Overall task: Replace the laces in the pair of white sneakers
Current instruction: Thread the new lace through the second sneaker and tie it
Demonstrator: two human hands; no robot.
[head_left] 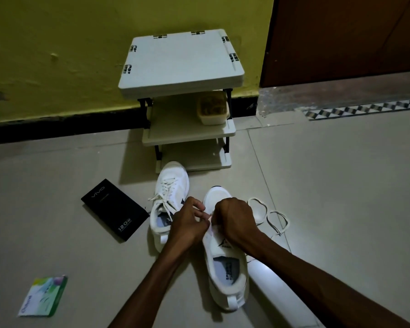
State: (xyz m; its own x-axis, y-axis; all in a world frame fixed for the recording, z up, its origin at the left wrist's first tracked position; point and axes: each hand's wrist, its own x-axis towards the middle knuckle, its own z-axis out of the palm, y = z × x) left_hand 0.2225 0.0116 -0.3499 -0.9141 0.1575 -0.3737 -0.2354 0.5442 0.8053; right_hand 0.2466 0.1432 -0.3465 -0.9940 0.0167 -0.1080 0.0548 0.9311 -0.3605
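Note:
Two white sneakers stand on the tiled floor. The left sneaker (169, 200) is laced with a tied white lace. The right sneaker (225, 263) sits nearer me, and both my hands work over its eyelet area. My left hand (189, 223) has curled fingers pinching at the lace or the tongue edge. My right hand (234, 221) is curled over the shoe's upper, hiding what its fingers hold. A loose white lace (273, 220) lies looped on the floor to the right of that shoe.
A small white three-tier shelf (182, 67) stands against the yellow wall, with a plastic container (213, 110) on its middle tier. A black phone box (115, 209) lies left of the shoes. A green packet (44, 295) is at lower left. A brown door (341, 39) is at upper right.

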